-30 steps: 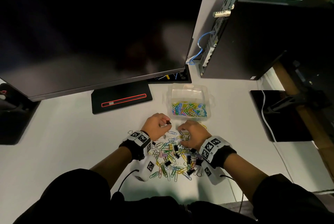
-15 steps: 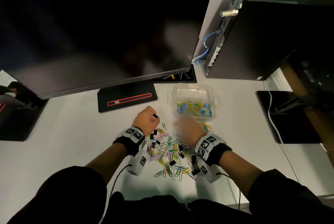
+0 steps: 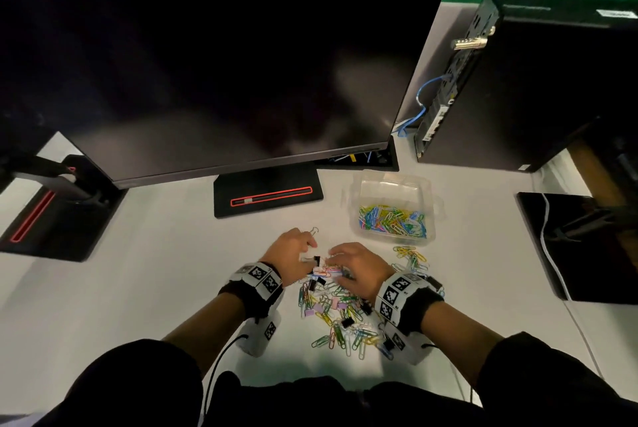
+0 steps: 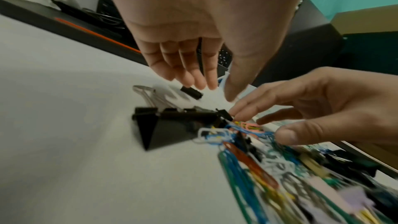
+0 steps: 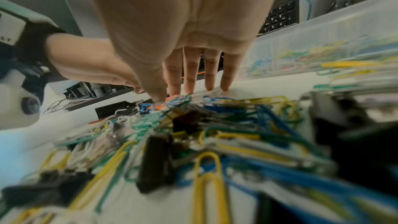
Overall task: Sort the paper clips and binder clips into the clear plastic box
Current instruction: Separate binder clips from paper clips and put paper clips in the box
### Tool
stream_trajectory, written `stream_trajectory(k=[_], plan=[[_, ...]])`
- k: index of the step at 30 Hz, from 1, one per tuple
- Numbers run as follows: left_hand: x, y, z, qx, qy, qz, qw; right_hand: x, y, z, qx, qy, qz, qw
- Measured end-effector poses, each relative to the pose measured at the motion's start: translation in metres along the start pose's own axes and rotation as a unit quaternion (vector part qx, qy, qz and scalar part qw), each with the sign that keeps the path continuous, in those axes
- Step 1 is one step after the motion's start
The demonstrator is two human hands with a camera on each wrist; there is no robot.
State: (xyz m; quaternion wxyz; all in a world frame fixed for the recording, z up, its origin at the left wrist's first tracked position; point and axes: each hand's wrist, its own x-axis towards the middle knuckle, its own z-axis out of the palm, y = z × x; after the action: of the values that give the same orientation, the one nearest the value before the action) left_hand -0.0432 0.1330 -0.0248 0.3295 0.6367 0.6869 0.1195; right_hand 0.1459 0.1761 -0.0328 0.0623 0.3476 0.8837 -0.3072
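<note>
A mixed pile of coloured paper clips and black binder clips [image 3: 331, 306] lies on the white desk in front of me. The clear plastic box [image 3: 428, 219] stands beyond it to the right, with coloured paper clips in its near compartment. My left hand [image 3: 310, 254] hovers at the pile's far left edge, fingers relaxed and holding nothing [image 4: 206, 88]. A small black binder clip [image 4: 191, 92] lies under its fingertips and a bigger one [image 4: 172, 125] nearer. My right hand [image 3: 336, 256] touches the pile's far edge with straight fingers [image 5: 172, 94], over an orange clip.
A large dark monitor [image 3: 207, 64] and its stand base [image 3: 267, 199] rise behind the hands. A black computer tower [image 3: 535, 81] stands at the back right, a black pad [image 3: 580, 247] with a white cable to the right. Loose paper clips [image 3: 411, 256] lie by the box.
My left hand held a small black binder clip and carried it up and left; now it holds nothing and is back at the pile. My right hand shifted along the pile's far edge.
</note>
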Motion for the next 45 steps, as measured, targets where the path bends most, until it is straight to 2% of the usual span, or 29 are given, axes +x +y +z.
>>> stream_trajectory(k=[2,5,9,14,19,23,25,29,32,37,42,45], plan=[[-0.002,0.002,0.005,0.026,-0.04,0.036,0.998,-0.003,0.004,-0.001,-0.005,-0.005,-0.006,1.0],[-0.002,0.005,0.009,0.052,-0.061,0.062,0.995,-0.009,0.009,-0.004,0.004,-0.007,-0.004,1.0],[0.004,0.003,0.009,0.054,-0.059,0.056,0.995,-0.013,0.006,-0.009,0.013,0.008,0.024,1.0],[0.012,-0.001,0.003,0.058,-0.071,0.065,0.994,-0.008,-0.007,-0.009,0.017,-0.017,0.057,0.998],[0.015,0.004,0.004,0.05,-0.033,0.071,0.996,-0.014,0.0,-0.015,0.055,-0.006,0.072,0.996],[0.009,0.025,0.01,0.063,-0.097,0.093,0.989,-0.024,0.016,-0.036,0.096,0.04,0.124,0.987],[0.007,0.034,0.017,0.086,-0.127,0.094,0.984,-0.029,0.026,-0.043,0.076,0.019,0.141,0.987],[0.01,0.042,0.03,0.138,-0.161,0.083,0.974,-0.033,0.035,-0.04,-0.001,-0.072,0.15,0.986],[0.011,0.049,0.035,0.15,-0.166,0.085,0.971,-0.032,0.032,-0.031,-0.002,-0.084,0.141,0.986],[0.012,0.056,0.038,0.14,-0.147,0.091,0.975,-0.028,0.023,-0.021,0.045,-0.058,0.124,0.99],[0.011,0.057,0.036,0.108,-0.147,0.089,0.979,-0.026,0.019,-0.024,0.049,-0.049,0.137,0.988],[0.01,0.056,0.036,0.12,-0.148,0.095,0.977,-0.028,0.024,-0.026,0.084,-0.014,0.154,0.984]])
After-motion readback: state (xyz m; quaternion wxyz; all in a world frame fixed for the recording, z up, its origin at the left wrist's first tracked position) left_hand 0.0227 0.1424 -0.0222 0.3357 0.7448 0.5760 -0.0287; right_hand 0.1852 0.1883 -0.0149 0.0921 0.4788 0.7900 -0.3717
